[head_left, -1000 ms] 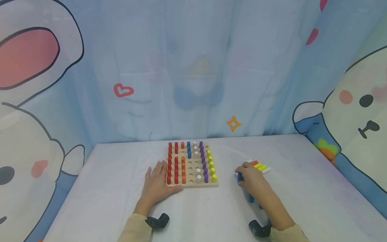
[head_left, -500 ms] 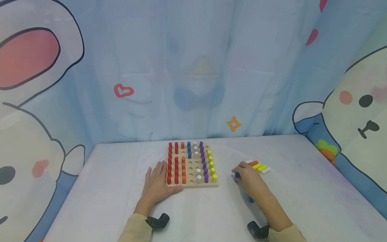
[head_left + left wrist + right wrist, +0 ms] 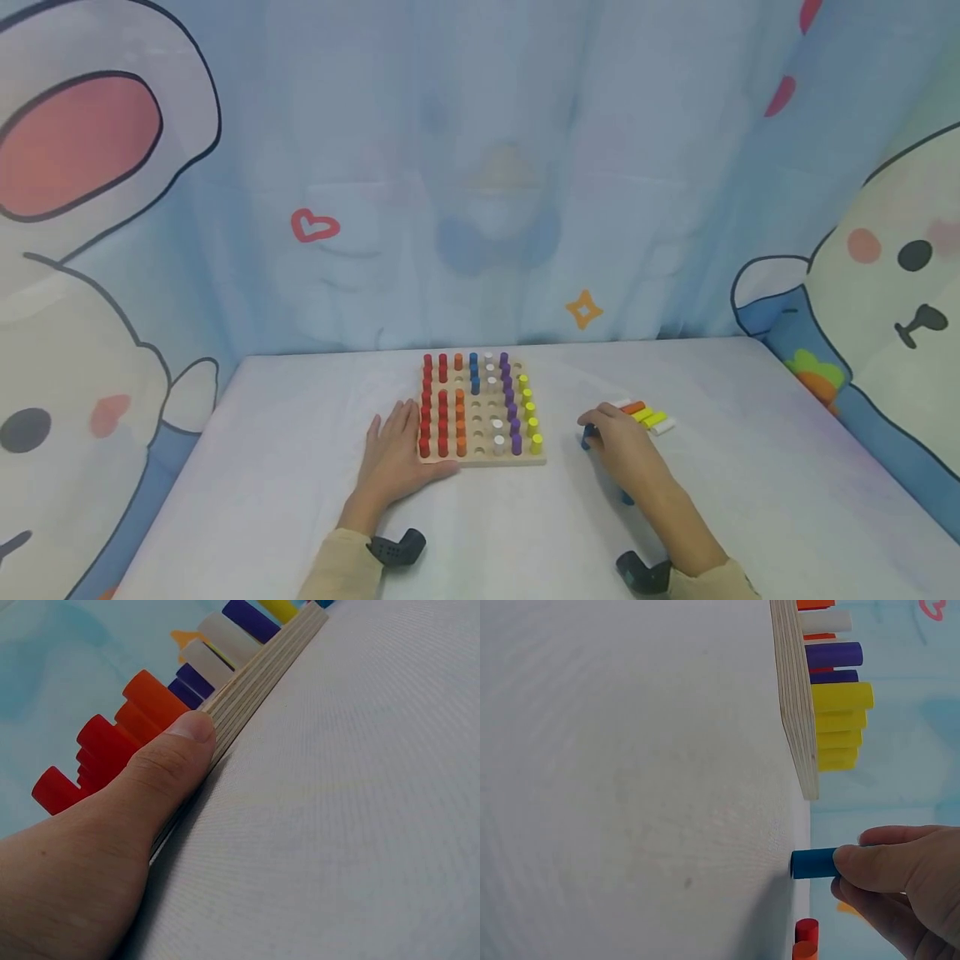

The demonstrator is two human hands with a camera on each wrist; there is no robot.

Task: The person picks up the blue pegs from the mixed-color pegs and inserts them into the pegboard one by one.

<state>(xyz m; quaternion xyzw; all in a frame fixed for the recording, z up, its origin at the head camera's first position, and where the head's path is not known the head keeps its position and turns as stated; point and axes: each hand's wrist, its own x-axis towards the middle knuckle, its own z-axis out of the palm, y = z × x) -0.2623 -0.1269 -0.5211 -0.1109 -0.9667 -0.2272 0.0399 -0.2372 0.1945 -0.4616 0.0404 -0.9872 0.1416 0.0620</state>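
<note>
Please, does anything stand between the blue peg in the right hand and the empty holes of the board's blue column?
Yes: yellow pegs, purple pegs and two white pegs stand on the board between the blue peg and those empty holes.

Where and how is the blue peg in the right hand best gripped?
Grip the blue peg probably by its upper part, from above, as the right hand pinches it: it is a straight cylinder held upright, like the yellow pegs in the board; this leaves its lower end free.

booth-like setting, blue cartoon-print curtains (image 3: 660, 167) behind and at both sides, white cloth-covered table (image 3: 750, 450)
</note>
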